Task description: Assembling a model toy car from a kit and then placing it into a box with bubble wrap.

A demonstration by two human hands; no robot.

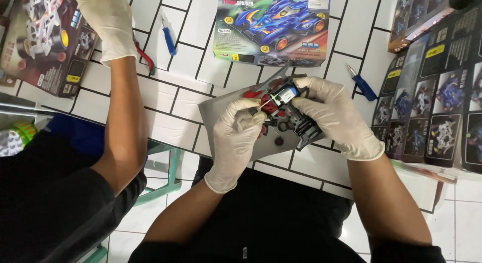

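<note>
Both hands gloved in white, working at frame centre. Left hand (240,123) pinches a thin metal tool (267,100), fingers closed around it, tip pointing toward 2 o'clock into the toy car chassis (293,123). Right hand (332,115) wraps the chassis from 3 o'clock, fingers curled over its top, thumb near the small blue-and-white motor (284,94) seated in it. Chassis is black with red parts showing on the 9 o'clock side; it sits just above a grey tray (213,112) lying on the white tiled desk (175,104). One small dark round part (278,141) lies on the tray at 6 o'clock of the chassis.

Count of the rest:
- 1 toy car box (273,27) with a blue racer picture, at 12 o'clock of the hands, flat on the desk.
- 2 blue-handled screwdrivers: first screwdriver (168,36) at 11 o'clock, second screwdriver (362,84) at 2 o'clock, just beside the right hand's knuckles.
- 1 large dark printed sheet (437,102) with many small car pictures at 3 o'clock; more boxes stacked at its top edge, count unclear.
- 1 more kit box (47,37) at 10 o'clock, white car picture.

Second person on the 9 o'clock side: one gloved co-worker's hand (108,22) resting at that box's edge, red-handled pliers (143,54) partly under the wrist. Only one of their hands is in view.
</note>
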